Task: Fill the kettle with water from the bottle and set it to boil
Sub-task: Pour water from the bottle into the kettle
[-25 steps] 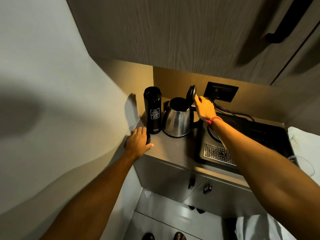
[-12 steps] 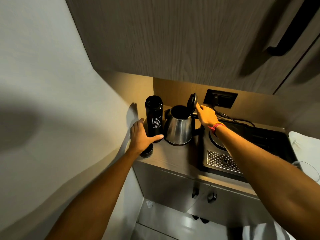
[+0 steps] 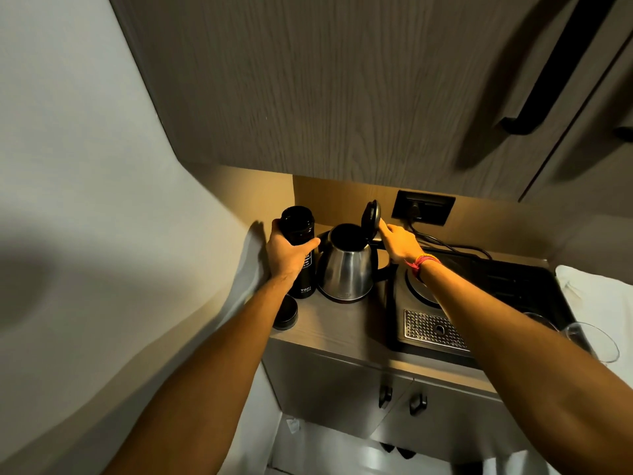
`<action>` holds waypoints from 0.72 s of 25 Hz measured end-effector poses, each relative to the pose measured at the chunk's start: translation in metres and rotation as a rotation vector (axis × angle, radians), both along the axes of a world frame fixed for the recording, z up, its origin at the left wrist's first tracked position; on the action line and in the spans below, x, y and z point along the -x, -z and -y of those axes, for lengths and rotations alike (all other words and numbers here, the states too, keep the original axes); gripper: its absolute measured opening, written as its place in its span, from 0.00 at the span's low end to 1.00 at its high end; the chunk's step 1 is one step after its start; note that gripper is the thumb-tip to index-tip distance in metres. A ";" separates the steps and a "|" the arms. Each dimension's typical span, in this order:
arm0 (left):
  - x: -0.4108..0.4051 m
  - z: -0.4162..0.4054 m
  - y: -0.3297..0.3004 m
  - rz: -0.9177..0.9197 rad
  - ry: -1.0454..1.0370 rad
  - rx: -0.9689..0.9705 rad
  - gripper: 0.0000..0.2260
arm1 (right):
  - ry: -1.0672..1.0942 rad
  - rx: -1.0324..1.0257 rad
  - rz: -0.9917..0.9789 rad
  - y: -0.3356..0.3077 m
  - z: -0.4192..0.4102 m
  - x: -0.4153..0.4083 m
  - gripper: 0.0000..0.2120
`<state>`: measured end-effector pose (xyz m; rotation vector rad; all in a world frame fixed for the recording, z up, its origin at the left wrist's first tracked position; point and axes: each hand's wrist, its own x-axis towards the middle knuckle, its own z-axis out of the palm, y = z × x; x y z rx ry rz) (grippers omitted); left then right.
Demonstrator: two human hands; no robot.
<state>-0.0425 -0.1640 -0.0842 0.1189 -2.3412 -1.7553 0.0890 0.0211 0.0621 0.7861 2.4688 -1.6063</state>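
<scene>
Left hand: wrapped around black bottle, upright, uncapped, on counter beside the wall | Right hand: fingertips against raised kettle lid, grasp not discernible | Steel kettle: on counter, touching or just beside bottle, mouth open | Bottle cap: on counter by left wrist

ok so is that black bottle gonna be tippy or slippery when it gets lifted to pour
The bottle is tall and narrow, so it would probably tip easily if nudged while standing. Its smooth dark wall may be somewhat slippery, though the left hand wraps well around it. Its cap is off, so tilting it could spill at once. Its weight cannot be told.
</scene>
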 end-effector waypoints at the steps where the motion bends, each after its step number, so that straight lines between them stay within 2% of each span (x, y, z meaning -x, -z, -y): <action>1: 0.002 0.001 -0.001 -0.002 0.004 0.005 0.32 | 0.046 0.053 -0.028 -0.011 0.006 -0.015 0.20; 3: 0.002 0.002 -0.003 -0.013 0.008 0.017 0.31 | 0.058 0.002 -0.053 0.001 0.000 -0.012 0.20; 5: 0.001 0.003 -0.007 -0.034 -0.004 0.021 0.31 | -0.094 -0.129 -0.051 0.034 -0.010 0.027 0.24; 6: 0.000 0.003 -0.009 -0.056 -0.012 0.025 0.32 | -0.096 -0.175 -0.041 0.043 -0.013 0.036 0.27; 9: -0.004 0.006 -0.026 -0.144 -0.011 0.054 0.33 | -0.111 -0.230 -0.016 0.055 -0.020 0.047 0.25; 10: -0.006 0.007 -0.034 -0.182 0.005 0.081 0.33 | -0.110 -0.230 -0.061 0.046 -0.016 0.038 0.26; 13: -0.012 0.011 -0.058 -0.292 0.059 0.187 0.32 | -0.152 -0.269 -0.053 0.060 -0.024 0.050 0.33; 15: -0.017 0.013 -0.069 -0.324 0.102 0.239 0.31 | -0.140 -0.267 -0.059 0.066 -0.031 0.056 0.29; 16: -0.020 0.014 -0.073 -0.322 0.119 0.261 0.31 | -0.134 -0.265 -0.058 0.043 -0.019 0.036 0.31; 17: -0.023 0.014 -0.075 -0.311 0.132 0.284 0.31 | -0.134 -0.230 -0.052 0.036 -0.019 0.026 0.22; 18: -0.028 0.014 -0.077 -0.298 0.149 0.311 0.30 | -0.157 -0.204 -0.074 0.031 -0.017 0.014 0.18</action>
